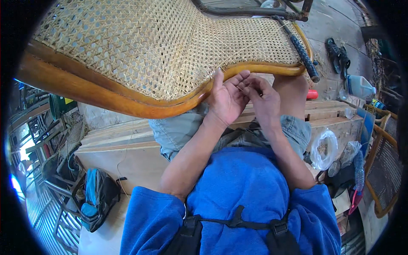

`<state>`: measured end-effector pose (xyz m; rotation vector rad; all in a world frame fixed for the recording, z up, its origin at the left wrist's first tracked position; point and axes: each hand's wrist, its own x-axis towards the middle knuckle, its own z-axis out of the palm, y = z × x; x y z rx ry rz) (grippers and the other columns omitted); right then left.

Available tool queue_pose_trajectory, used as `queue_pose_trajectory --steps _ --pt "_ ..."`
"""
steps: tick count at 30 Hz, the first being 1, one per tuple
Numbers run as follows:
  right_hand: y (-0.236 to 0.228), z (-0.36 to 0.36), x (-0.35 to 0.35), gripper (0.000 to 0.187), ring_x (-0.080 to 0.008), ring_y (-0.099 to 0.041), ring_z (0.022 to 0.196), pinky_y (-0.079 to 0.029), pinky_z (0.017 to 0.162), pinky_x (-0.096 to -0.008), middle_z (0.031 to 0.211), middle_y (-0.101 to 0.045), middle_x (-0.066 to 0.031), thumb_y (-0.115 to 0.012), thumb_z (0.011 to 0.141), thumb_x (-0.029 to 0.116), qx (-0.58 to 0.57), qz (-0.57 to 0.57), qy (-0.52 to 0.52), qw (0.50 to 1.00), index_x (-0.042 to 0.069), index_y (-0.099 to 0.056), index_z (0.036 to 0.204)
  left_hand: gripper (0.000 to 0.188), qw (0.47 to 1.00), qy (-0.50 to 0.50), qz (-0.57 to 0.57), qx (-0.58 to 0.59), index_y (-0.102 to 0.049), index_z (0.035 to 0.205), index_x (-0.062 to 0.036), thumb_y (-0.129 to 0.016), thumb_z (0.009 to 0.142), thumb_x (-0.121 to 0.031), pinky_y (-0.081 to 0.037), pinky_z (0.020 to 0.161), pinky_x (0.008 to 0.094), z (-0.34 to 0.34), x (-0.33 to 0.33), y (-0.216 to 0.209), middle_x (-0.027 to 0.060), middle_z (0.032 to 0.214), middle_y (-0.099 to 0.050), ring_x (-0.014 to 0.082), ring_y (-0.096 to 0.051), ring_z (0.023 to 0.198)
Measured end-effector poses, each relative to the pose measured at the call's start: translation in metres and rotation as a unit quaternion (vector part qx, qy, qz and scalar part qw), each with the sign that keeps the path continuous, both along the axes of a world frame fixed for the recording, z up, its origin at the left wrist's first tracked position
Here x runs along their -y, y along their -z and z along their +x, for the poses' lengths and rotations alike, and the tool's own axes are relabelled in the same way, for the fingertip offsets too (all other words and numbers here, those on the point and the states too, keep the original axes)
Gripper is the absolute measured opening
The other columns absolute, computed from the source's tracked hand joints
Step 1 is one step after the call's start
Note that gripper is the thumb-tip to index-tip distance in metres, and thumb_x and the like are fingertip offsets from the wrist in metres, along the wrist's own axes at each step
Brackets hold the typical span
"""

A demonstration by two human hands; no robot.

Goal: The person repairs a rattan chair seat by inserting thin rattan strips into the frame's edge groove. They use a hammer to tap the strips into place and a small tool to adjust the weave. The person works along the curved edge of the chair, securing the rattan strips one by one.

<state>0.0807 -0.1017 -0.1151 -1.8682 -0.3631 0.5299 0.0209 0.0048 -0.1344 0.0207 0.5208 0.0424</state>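
Observation:
A woven cane panel in a curved, varnished wooden frame lies across my lap. My left hand is palm up at the frame's near edge, its thumb raised beside the rim and apart from the fingers. Right beside it, my right hand has thumb and fingertips pinched together close to the left fingers. Whatever sits in that pinch is too fine to make out. A loose thin cane strand crosses over the weave toward the frame near my hands.
A dark rod-like bar rests over the panel's right end. Wooden planks lie under my legs. To the right are a plastic bag, a pale jug, sandals and another cane frame. A backpack stands lower left.

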Motion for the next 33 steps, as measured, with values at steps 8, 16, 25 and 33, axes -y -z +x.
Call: queue_pose_trajectory --steps 8,16,25,33 --pt "0.014 0.016 0.019 0.009 -0.0053 -0.055 0.07 -0.045 0.061 -0.0207 0.081 -0.064 -0.0007 -0.06 0.085 0.004 -0.183 0.08 0.059 0.978 0.0 -0.065 0.091 0.019 0.929 0.131 0.324 -0.126 -0.059 0.099 -0.0052 -0.057 0.09 -0.022 -0.045 0.057 0.0233 -0.01 0.014 0.008 0.001 0.083 -0.061 0.0098 -0.054 0.065" --pt "0.013 0.023 0.033 0.011 -0.0046 -0.047 0.059 -0.036 0.052 -0.0194 0.069 -0.057 0.0033 -0.062 0.086 0.016 -0.435 0.147 0.034 0.888 0.005 -0.065 0.086 0.015 0.825 0.188 0.525 -0.088 -0.062 0.095 0.0004 -0.058 0.088 -0.013 -0.047 0.071 0.023 -0.012 0.011 0.001 0.0025 0.085 -0.062 0.0086 -0.057 0.077" --pt "0.034 0.016 0.036 0.024 -0.0157 -0.056 0.064 -0.046 0.064 -0.0298 0.071 -0.059 -0.0064 -0.059 0.085 0.014 -0.021 -0.083 -0.067 0.994 -0.003 -0.062 0.101 0.024 0.621 0.275 0.73 -0.08 -0.061 0.102 0.0004 -0.054 0.085 -0.015 -0.047 0.082 0.0327 -0.004 0.01 0.003 0.0137 0.095 -0.065 0.0226 -0.061 0.09" --pt "-0.071 -0.002 0.166 0.023 -0.0186 -0.061 0.075 -0.048 0.07 -0.0295 0.082 -0.064 -0.011 -0.055 0.089 0.018 -0.117 -0.168 0.148 0.968 0.0 -0.061 0.101 0.011 0.848 0.279 0.416 -0.173 -0.056 0.096 -0.0087 -0.057 0.086 -0.013 -0.028 0.036 0.0164 -0.003 0.018 0.0 0.0029 0.077 -0.058 0.0006 -0.036 0.041"
